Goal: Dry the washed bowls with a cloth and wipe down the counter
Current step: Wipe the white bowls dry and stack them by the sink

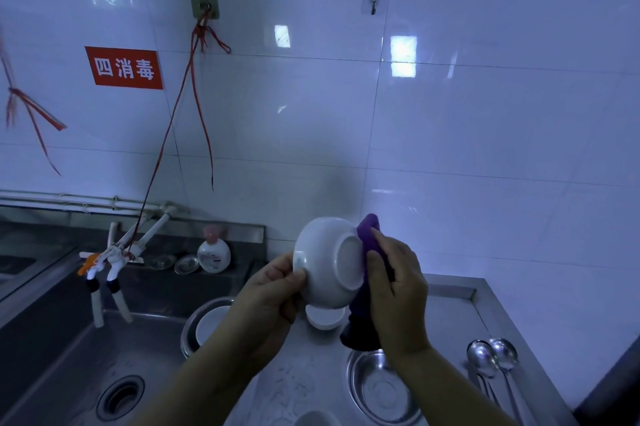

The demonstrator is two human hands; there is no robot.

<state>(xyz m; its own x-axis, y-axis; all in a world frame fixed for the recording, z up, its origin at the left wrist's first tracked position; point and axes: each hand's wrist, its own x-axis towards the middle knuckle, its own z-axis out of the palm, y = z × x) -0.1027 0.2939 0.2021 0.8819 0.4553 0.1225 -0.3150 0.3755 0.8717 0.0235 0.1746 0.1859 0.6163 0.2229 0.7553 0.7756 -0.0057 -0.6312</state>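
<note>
White bowl (329, 261) held up at chest height, tipped so the foot ring faces the camera. Pinched at its near rim by the left hand (273, 290), thumb on the outer wall. Purple cloth (369, 238) pressed against the bowl's right side by the right hand (398, 290), fingers curled around the fabric, loose end hanging down below the palm.

Head view, progress: drying seemingly under way on this bowl's outside. Just below the hands, a second white bowl (325, 318) resting on the table (450, 321); whether dried or not, cannot tell. Below and left of the left hand, a white dish inside a steel basin (194, 328) at the sink's edge, probably waiting. Under the right forearm, a steel bowl (381, 387) standing upright. At the bottom edge, the rim of another pale vessel, mostly cut off. Counter wiping apparently not yet begun, judging by the cloth occupied with the bowl.

Surface and room: stainless steel table with a raised edge, two steel ladles (491, 359) lying side by side to the right of the right wrist. Left of the left hand, a deep steel sink (86, 356) with round drain, white taps tied up with red string to a wall hook. Soap bottle (213, 254) behind the sink. White tiled wall, red sign, handwritten labels, dim bluish light.
</note>
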